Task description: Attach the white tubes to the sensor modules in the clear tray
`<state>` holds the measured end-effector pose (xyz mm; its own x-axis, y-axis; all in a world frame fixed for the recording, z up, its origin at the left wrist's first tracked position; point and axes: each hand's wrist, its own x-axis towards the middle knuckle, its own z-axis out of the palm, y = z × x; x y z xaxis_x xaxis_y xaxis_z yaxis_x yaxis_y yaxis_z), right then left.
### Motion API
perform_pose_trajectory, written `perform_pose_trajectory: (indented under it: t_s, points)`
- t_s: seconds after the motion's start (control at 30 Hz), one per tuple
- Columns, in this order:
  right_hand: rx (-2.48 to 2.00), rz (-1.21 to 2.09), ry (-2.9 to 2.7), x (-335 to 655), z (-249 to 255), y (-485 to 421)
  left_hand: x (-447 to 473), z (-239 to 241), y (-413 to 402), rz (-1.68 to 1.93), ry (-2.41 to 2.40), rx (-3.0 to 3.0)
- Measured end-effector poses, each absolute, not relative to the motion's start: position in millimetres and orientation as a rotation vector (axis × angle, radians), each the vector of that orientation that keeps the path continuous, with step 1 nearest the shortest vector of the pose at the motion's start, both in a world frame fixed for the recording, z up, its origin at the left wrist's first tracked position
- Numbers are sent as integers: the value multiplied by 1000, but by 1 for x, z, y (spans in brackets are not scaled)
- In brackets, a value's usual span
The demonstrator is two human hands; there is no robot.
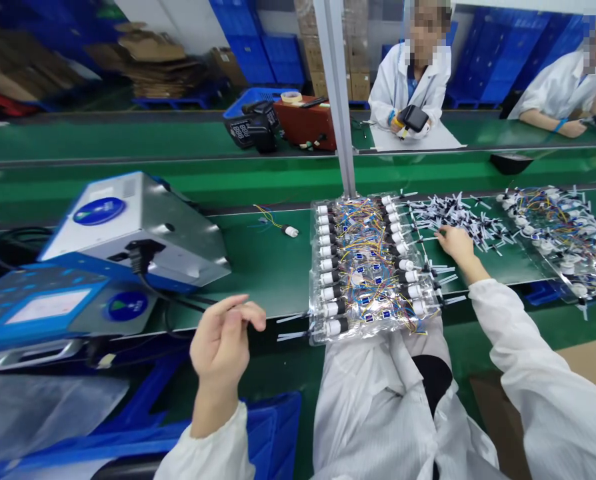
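Lying between both hands [222, 339] [457, 244] is a tray [365, 331].

Beyond the green bench [168, 141], blue crates [241, 40] and stacked cardboard [153, 77] front a whitish wall [188, 23].

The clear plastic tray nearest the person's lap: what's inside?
White and black cylindrical parts line both sides, with thin multicoloured wires tangled between. Whatever they cover in the tray cannot be seen.

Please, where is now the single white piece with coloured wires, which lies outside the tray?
In the head view, the white piece lies left of centre on the green table, between the metal machine and the clear tray.
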<state>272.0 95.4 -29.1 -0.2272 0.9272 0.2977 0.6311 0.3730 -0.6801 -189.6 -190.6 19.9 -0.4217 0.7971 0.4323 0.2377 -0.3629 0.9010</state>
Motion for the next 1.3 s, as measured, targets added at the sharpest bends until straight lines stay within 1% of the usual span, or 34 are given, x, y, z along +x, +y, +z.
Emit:
perform_pose_trajectory:
  t_s: [0.1, 0.17, 0.3, 0.37, 0.47, 0.6, 0.7, 0.8, 0.9, 0.97, 1.03, 1.1, 1.2, 1.3]
  points:
    - [-1532, 412, -1937, 275, -25, 99, -192, 28, -194, 1859, 1421, 1387]
    - [-1554, 409, -1990, 285, -13, 90, -195, 30, -198, 1867, 1417, 1407]
    - [-1498, 418, -1964, 287, 35, 37, -186, 39, -203, 1864, 1534, 1635]
    - [-1472, 451, -1958, 262, 66, 3, -168, 53, -196, 1743, 1581, 1877]
    - [-1246, 572, -2118, 194, 106, -44, -134, 79, -172, 1438, 1527, 2220]
    - [-900, 725, -2323, 102, 131, -83, -115, 91, -142, 1207, 1509, 2441]
    - [-709, 824, -2417, 64, 126, -85, -133, 80, -137, 1223, 1537, 2388]
    - [-673, 878, -2516, 48, 100, -70, -163, 56, -137, 1329, 1590, 2012]
    - [-685, 659, -2681, 37, 60, -51, -187, 23, -133, 1454, 1471, 1466]
    - [-570, 485, -2811, 30, 34, -43, -195, 0, -127, 1514, 1383, 1193]
    - [-468, 361, -2889, 26, 16, -40, -198, -19, -122, 1505, 1352, 1050]
    - [-426, 292, -2919, 25, 9, -39, -196, -32, -118, 1469, 1353, 1002]
    - [-422, 336, -2859, 28, 11, -43, -187, -42, -116, 1496, 1335, 997]
    - [-529, 553, -2635, 34, 16, -49, -177, -49, -114, 1607, 1232, 927]
